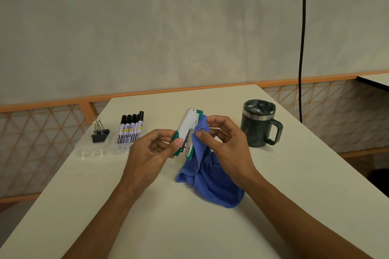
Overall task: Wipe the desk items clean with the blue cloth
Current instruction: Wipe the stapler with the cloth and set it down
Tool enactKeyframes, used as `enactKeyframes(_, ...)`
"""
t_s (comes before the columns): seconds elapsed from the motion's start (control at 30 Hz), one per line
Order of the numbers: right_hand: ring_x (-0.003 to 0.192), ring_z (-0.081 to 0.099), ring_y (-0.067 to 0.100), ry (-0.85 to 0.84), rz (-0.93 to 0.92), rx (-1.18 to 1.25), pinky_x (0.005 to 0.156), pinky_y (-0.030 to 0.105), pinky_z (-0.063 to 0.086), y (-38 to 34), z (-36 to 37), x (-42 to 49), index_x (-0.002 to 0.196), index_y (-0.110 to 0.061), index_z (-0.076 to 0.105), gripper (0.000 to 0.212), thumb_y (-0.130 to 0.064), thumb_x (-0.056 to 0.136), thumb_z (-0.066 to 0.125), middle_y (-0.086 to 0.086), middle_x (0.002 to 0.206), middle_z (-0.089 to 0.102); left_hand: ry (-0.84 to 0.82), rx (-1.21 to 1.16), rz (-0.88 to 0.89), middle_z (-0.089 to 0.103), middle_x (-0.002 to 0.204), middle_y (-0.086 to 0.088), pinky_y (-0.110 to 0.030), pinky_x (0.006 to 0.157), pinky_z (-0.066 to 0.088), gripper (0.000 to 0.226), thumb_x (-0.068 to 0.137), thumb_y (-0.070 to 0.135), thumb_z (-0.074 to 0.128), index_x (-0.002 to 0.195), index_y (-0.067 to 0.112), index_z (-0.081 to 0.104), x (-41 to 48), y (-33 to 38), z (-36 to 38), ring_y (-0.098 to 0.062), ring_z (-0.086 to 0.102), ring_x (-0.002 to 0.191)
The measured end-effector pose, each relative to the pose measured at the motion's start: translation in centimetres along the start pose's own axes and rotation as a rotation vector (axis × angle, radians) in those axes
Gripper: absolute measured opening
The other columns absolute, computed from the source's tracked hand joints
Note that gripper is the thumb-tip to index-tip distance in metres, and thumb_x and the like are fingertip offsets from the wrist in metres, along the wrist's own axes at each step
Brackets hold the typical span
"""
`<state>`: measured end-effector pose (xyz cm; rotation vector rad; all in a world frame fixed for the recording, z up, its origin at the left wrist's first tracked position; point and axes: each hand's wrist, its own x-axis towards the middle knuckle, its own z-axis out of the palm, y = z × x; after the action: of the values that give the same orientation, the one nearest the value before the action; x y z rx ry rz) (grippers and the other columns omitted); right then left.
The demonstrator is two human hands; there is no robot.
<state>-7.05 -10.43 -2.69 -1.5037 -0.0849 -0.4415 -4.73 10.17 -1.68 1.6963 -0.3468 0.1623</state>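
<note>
While the left hand [151, 149] grips the near end of a white-and-green item [187, 130], possibly a stapler, above the middle of the bench [168, 227], the right hand [227, 143] pinches the blue cloth [210, 183] against its right side, the cloth's tail trailing onto the bench. This item's wipe looks under way. The markers [131, 130] and binder clips [100, 134] far left, and the mug [260, 130] far right, seemingly await their turn.

Single head-mounted view — looks forward and down across the tabletop [210, 227] from its near edge, close range.
</note>
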Motion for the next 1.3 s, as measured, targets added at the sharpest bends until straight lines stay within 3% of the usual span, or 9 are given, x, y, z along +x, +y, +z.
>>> enactKeyframes(0.17, 0.103, 0.073, 0.012, -0.070, -0.010, -0.016, 0.093, 0.035, 0.061, 0.3, 0.5, -0.6, 0.118, -0.022, 0.071, 0.029, -0.017, 0.092, 0.084, -0.011, 0.113, 0.078, 0.059, -0.047, 0.005, 0.078, 0.087, 0.005, -0.019, 0.069, 0.059, 0.026, 0.082, 0.031, 0.082, 0.106, 0.020, 0.078, 0.1, 0.3, 0.0, -0.011, 0.074, 0.077)
enactKeyframes(0.3, 0.107, 0.073, 0.015, -0.112, 0.008, -0.036, 0.089, 0.028, 0.060, 0.7, 0.8, -0.9, 0.115, -0.022, 0.072, 0.029, -0.017, 0.091, 0.086, -0.010, 0.115, 0.077, 0.070, -0.026, 0.009, 0.080, 0.094, 0.007, -0.017, 0.069, 0.059, 0.021, 0.089, 0.028, 0.080, 0.109, 0.022, 0.076, 0.2, 0.0, -0.3, -0.013, 0.076, 0.082)
enactKeyframes(0.47, 0.103, 0.073, 0.014, -0.125, -0.001, -0.080, 0.088, 0.030, 0.060, 0.5, 0.5, -0.6, 0.111, -0.024, 0.073, 0.029, -0.013, 0.088, 0.087, -0.010, 0.111, 0.077, 0.046, 0.018, 0.017, 0.079, 0.093, 0.014, -0.015, 0.070, 0.057, 0.022, 0.090, 0.032, 0.078, 0.110, 0.027, 0.074, 0.3, -0.1, -0.2, -0.011, 0.075, 0.081)
enactKeyframes(0.57, 0.096, 0.073, 0.011, -0.041, -0.046, -0.039, 0.089, 0.030, 0.060, -0.1, 0.0, -0.2, 0.109, -0.020, 0.075, 0.025, -0.014, 0.088, 0.087, -0.008, 0.105, 0.078, 0.023, 0.068, 0.041, 0.076, 0.091, 0.015, -0.027, 0.079, 0.062, 0.028, 0.084, 0.038, 0.080, 0.110, 0.029, 0.075, 0.2, -0.3, -0.2, -0.014, 0.074, 0.082)
enactKeyframes(0.67, 0.101, 0.075, 0.018, 0.062, -0.056, 0.016, 0.092, 0.039, 0.062, -0.7, -0.5, 0.4, 0.107, -0.020, 0.077, 0.021, -0.020, 0.089, 0.087, -0.005, 0.105, 0.079, 0.000, 0.107, 0.050, 0.075, 0.091, 0.017, -0.037, 0.086, 0.063, 0.024, 0.087, 0.032, 0.083, 0.110, 0.030, 0.076, 0.2, -0.7, -0.1, -0.016, 0.073, 0.085)
enactKeyframes(0.83, 0.102, 0.077, 0.019, 0.137, -0.043, 0.067, 0.090, 0.044, 0.065, -1.3, -1.0, 1.1, 0.109, -0.021, 0.077, 0.024, -0.026, 0.088, 0.087, -0.004, 0.105, 0.080, -0.007, 0.141, 0.082, 0.075, 0.093, 0.015, -0.030, 0.086, 0.062, 0.023, 0.086, 0.032, 0.083, 0.108, 0.031, 0.076, 0.1, -0.9, 0.2, -0.013, 0.072, 0.085)
enactKeyframes(0.97, 0.102, 0.075, 0.016, 0.042, -0.051, -0.001, 0.094, 0.037, 0.062, -0.7, -0.3, 0.4, 0.110, -0.022, 0.076, 0.026, -0.025, 0.088, 0.088, -0.008, 0.107, 0.079, 0.036, 0.018, 0.034, 0.077, 0.092, 0.007, -0.032, 0.084, 0.062, 0.026, 0.084, 0.036, 0.082, 0.108, 0.026, 0.077, 0.2, -0.7, 0.5, -0.012, 0.074, 0.083)
enactKeyframes(1.17, 0.098, 0.073, 0.010, -0.082, -0.026, -0.048, 0.084, 0.024, 0.058, 0.2, 0.7, -0.6, 0.109, -0.021, 0.074, 0.025, -0.020, 0.088, 0.088, -0.009, 0.104, 0.079, 0.116, -0.106, -0.020, 0.079, 0.090, 0.003, -0.022, 0.072, 0.060, 0.017, 0.093, 0.019, 0.080, 0.109, 0.019, 0.077, 0.5, -0.9, 0.3, -0.010, 0.076, 0.083)
enactKeyframes(1.3, 0.104, 0.074, 0.014, -0.109, -0.018, -0.049, 0.086, 0.027, 0.060, 0.4, 1.1, -0.9, 0.108, -0.022, 0.074, 0.025, -0.021, 0.088, 0.089, -0.008, 0.107, 0.079, 0.157, -0.162, -0.046, 0.081, 0.094, 0.002, -0.023, 0.072, 0.062, 0.014, 0.094, 0.019, 0.078, 0.108, 0.020, 0.077, 0.6, -1.0, 0.3, -0.012, 0.076, 0.085)
